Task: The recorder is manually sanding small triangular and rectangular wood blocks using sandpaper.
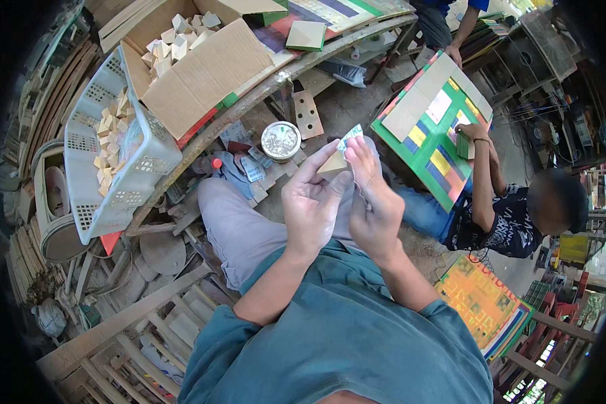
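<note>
Both hands are raised over my lap, close together. My left hand [310,202] has its fingertips around a small pale wooden piece [333,162]. My right hand [373,189] is folded over a sheet of printed sandpaper [351,137], whose lettered backing shows above its fingers; its edge runs down along the palm. How far the sandpaper touches the wood is hidden by the fingers. Beyond the hands stands a round metal can [281,142] with a smeared lid. Left of it lie a red-capped bottle [216,163] and more printed scraps [253,168].
A cardboard box [207,76] of wooden blocks stands on the bench at upper left, beside a white plastic basket [154,151] with more blocks. At right, a co-worker holds a block against a colourful board [409,129]; another person's hand grips its top. A slatted bench [126,313] is at lower left.
</note>
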Available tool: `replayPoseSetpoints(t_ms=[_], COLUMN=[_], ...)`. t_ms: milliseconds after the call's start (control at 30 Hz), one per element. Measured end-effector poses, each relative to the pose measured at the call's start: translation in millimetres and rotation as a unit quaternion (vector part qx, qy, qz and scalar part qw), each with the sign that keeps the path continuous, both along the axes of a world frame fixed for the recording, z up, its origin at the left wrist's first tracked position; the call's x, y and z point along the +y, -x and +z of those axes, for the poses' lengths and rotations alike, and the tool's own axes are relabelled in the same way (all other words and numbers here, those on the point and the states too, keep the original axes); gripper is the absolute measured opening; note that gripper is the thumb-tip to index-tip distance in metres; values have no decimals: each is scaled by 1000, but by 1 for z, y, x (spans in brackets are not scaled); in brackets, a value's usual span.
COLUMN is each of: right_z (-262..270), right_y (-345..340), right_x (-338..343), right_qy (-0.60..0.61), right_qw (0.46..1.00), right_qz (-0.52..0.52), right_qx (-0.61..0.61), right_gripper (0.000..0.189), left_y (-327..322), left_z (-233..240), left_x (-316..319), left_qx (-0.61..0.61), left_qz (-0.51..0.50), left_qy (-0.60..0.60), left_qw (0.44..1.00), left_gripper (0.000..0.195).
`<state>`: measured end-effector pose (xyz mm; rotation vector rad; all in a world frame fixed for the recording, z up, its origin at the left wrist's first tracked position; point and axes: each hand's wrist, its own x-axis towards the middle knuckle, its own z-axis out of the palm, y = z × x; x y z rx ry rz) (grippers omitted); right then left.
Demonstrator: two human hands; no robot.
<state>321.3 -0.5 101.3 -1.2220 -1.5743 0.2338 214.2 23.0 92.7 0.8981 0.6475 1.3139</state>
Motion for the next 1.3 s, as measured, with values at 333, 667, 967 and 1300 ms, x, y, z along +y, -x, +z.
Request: replayPoseSetpoints(t_ms=[333,667,967,1300], right_z=[2,-3,2,12], right_y=[-15,-34,-49,-35], right_x=[3,-16,-32,-31], right_qy=[216,186,269,58], right_qw=[967,973,952,971], right_qz=[-22,7,124,-49], right_qx=[131,137,83,225], right_gripper=[51,50,48,37], left_y=[16,20,24,6], left_z=[-8,-2,-3,-4], left_x=[3,4,18,15], left_qx=[46,25,66,-1], left_qz=[-50,-76,-19,-40], left_qy=[-28,-97,-149,-260], left_qw=[997,992,986,965], left_gripper=[40,43,38,39])
